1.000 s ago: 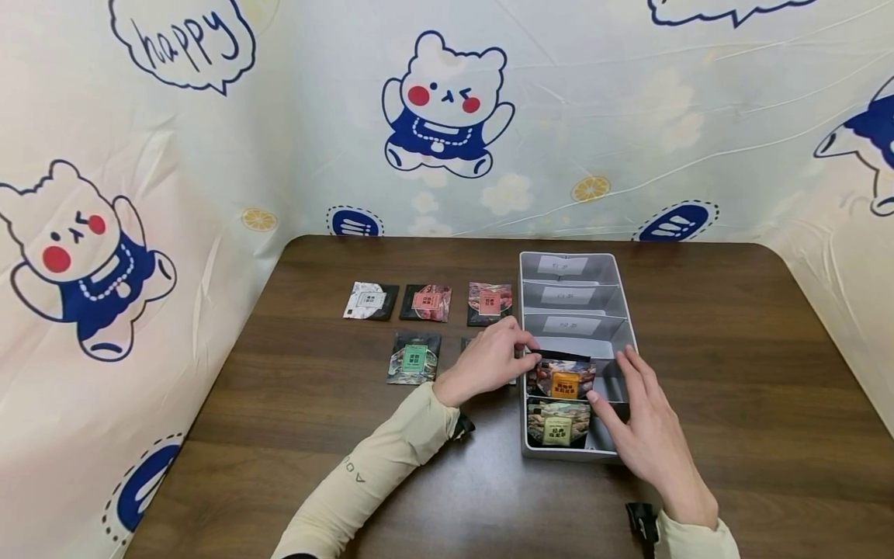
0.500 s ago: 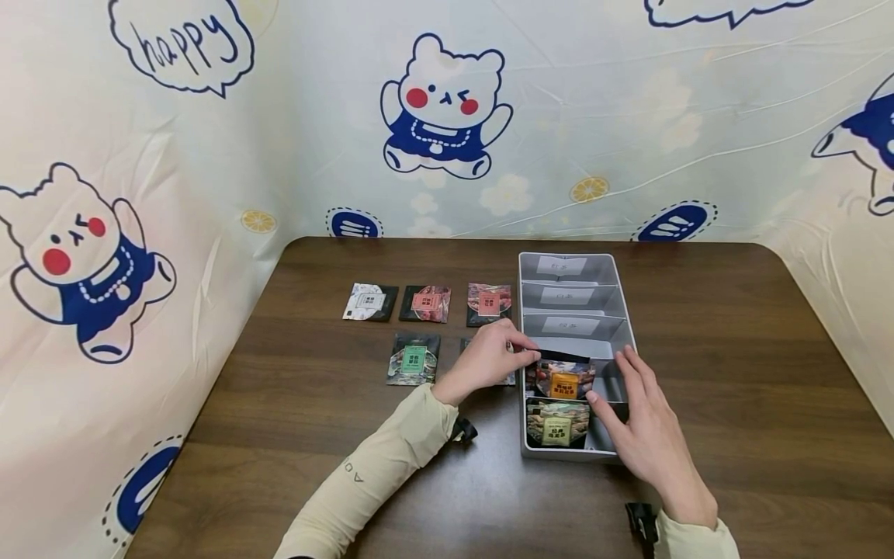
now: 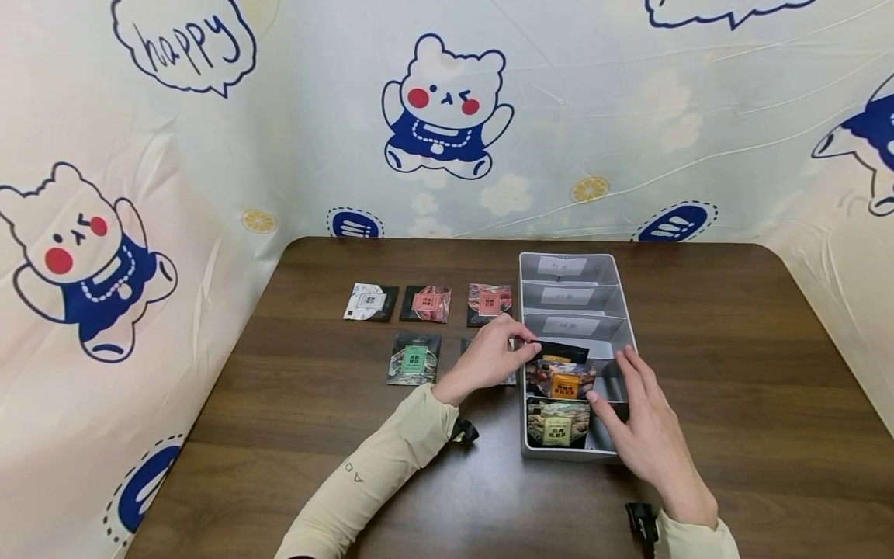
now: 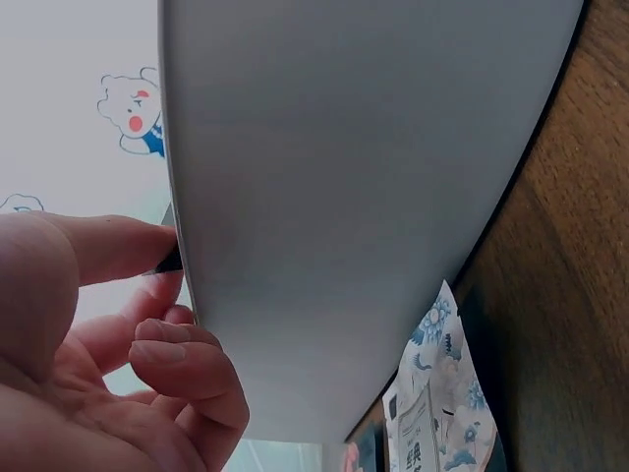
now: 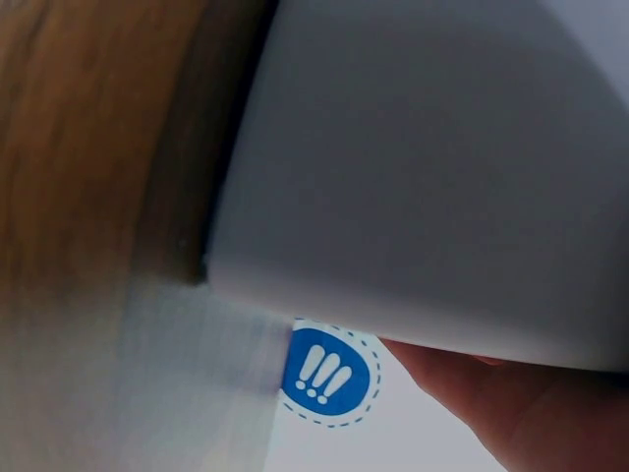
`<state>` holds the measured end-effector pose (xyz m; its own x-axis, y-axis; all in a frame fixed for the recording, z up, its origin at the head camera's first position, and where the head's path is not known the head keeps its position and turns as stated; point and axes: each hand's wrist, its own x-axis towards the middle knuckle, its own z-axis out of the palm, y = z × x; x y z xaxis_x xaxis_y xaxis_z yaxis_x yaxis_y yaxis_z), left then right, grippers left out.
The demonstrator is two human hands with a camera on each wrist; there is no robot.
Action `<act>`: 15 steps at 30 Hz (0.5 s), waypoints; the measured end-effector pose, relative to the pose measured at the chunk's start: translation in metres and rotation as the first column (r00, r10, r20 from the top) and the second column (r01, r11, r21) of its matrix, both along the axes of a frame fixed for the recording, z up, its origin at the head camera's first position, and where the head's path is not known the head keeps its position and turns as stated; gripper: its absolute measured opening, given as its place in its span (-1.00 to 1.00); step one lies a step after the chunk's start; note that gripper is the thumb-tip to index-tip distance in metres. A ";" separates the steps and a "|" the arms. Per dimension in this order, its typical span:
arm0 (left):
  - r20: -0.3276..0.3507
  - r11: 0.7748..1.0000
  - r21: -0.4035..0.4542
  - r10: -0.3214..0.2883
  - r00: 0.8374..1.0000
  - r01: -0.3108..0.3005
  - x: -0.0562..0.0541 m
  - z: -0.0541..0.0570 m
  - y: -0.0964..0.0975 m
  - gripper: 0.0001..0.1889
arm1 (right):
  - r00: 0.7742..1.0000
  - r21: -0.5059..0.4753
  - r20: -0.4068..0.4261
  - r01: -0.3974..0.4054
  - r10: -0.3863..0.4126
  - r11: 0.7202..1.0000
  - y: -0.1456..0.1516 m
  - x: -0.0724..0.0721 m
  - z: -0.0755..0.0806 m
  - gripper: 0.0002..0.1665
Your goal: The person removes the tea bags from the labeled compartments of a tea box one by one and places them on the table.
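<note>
My left hand (image 3: 489, 353) is at the left rim of a grey divided box (image 3: 573, 453). Between its thumb and a finger it pinches the corner of a black sachet (image 3: 569, 352), as the dark tip in the left wrist view also shows. That sachet sticks up behind an orange-labelled sachet (image 3: 563, 380) in the second compartment from the front. In the front compartment stands a sachet with a yellow-green label (image 3: 557, 427). With fingers extended, my right hand (image 3: 653, 435) rests along the box's right side, its thumb reaching over the rim near the orange-labelled sachet.
Left of the box lie a white-and-black sachet (image 3: 370, 301), two red-labelled sachets (image 3: 426, 303) and a green-labelled sachet (image 3: 414, 359). A white-and-blue sachet (image 4: 442, 393) lies against the box's left wall, mostly hidden under my left hand in the head view. Paper labels (image 3: 561, 266) mark the rear compartments.
The black sachet has shifted up and back from the orange-labelled one, so more of it shows behind. My left hand has moved slightly with it; my right hand stays put.
</note>
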<state>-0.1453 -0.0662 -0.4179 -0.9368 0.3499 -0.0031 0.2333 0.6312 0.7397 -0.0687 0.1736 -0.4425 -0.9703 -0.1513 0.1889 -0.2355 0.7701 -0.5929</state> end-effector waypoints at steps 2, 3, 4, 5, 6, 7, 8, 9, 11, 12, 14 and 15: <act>-0.001 1.000 0.011 0.001 1.000 -0.001 0.000 -0.001 0.000 -0.83 | 1.000 0.000 0.002 0.001 -0.001 1.000 0.000 0.000 0.000 -0.13; -0.003 1.000 0.019 0.001 1.000 -0.001 0.000 -0.001 0.001 -0.84 | 1.000 0.001 0.004 0.000 0.000 1.000 0.000 0.000 0.000 -0.13; -0.006 1.000 0.029 0.000 1.000 0.000 -0.001 -0.001 0.001 -0.84 | 1.000 0.001 0.006 0.000 0.000 1.000 0.000 0.000 0.000 -0.13; -0.011 0.999 0.037 -0.002 1.000 0.002 -0.001 -0.001 0.001 -0.85 | 1.000 0.002 0.007 0.000 0.000 1.000 0.000 0.000 0.000 -0.13; -0.014 0.999 0.046 -0.003 1.000 0.004 -0.001 -0.002 0.001 -0.85 | 1.000 0.002 0.009 0.000 0.000 1.000 0.000 0.000 0.001 -0.13; -0.015 0.998 0.056 -0.004 1.000 0.005 -0.001 -0.002 0.001 -0.86 | 1.000 0.002 0.009 0.000 0.000 1.000 0.000 0.000 0.001 -0.13; -0.011 0.998 0.069 -0.005 1.000 0.005 -0.001 -0.002 0.001 -0.86 | 1.000 0.001 0.010 0.000 0.000 1.000 0.000 0.000 0.001 -0.13; -0.004 0.997 0.082 -0.005 1.000 0.005 -0.001 -0.002 0.001 -0.87 | 1.000 0.001 0.008 0.000 0.000 1.000 0.000 0.000 0.000 -0.13; 0.015 0.994 0.107 -0.002 1.000 0.001 -0.001 -0.002 0.001 -0.87 | 1.000 0.000 0.006 0.000 0.000 1.000 0.000 0.000 0.000 -0.13; 0.025 0.993 0.119 0.001 1.000 -0.004 -0.001 -0.002 0.001 -0.87 | 1.000 0.000 0.006 0.000 0.000 1.000 0.000 0.000 0.000 -0.13; 0.039 0.990 0.141 0.009 0.999 -0.015 0.000 -0.003 0.002 -0.85 | 1.000 0.001 0.006 0.001 -0.001 1.000 0.000 0.000 0.000 -0.13; 0.046 0.989 0.150 0.015 0.999 -0.022 0.000 -0.003 0.002 -0.85 | 1.000 0.002 0.008 0.002 -0.002 1.000 0.000 0.000 0.000 -0.13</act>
